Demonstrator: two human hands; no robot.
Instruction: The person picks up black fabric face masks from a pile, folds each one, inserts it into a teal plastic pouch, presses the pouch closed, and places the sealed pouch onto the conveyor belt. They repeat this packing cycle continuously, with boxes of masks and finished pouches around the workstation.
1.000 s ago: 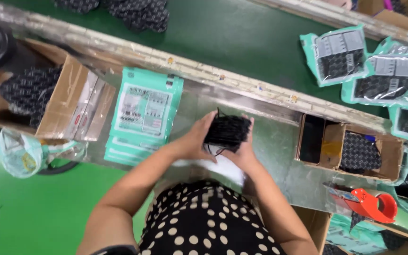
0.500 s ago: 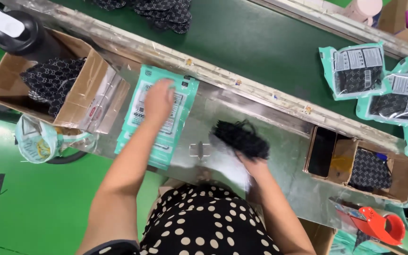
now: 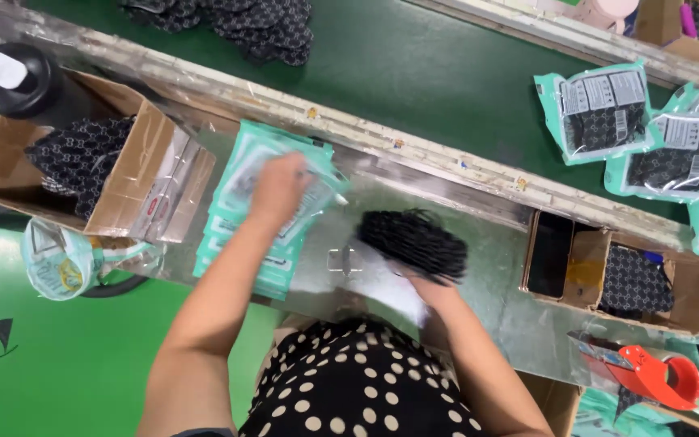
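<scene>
Teal flat bags lie stacked on the metal bench, and your left hand rests on top of the pile, fingers closed on the uppermost bag. Just right of it, your right hand grips the near edge of a black folded fabric piece.

Premises: a packing line in a small factory or warehouse. A green conveyor belt runs past a metal workbench edged with a taped rail. Open cardboard boxes hold dark patterned fabric goods in bulk. A stack of empty teal pouches lies on the bench; filled, labelled pouches lie on the belt. A red tape dispenser sits nearby. Floor painted green.
</scene>
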